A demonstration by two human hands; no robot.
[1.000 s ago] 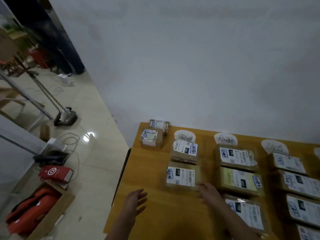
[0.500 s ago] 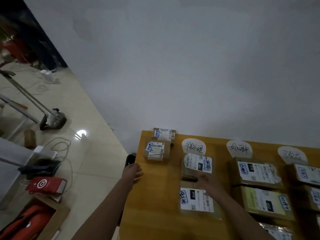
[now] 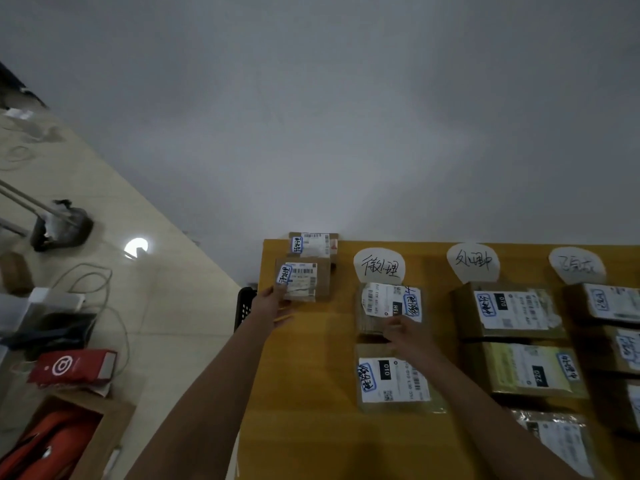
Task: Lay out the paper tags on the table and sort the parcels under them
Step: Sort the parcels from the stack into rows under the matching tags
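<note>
Three tags (image 3: 379,268) (image 3: 472,261) (image 3: 576,265), two hands (image 3: 273,301) (image 3: 407,333) on two parcels (image 3: 306,276) (image 3: 382,303)

We are counting three paper tags (image 3: 379,268) lying beyond the right hand (image 3: 405,332). We are counting two small parcels (image 3: 303,278) at the left hand (image 3: 273,303), two parcels (image 3: 394,379) at the right hand, three just to its right, and at least two farther right, cut by the frame edge.

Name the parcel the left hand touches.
The nearer small brown cardboard parcel of the pair at the yellow table's far-left corner; the left hand touches its near corner.
</note>
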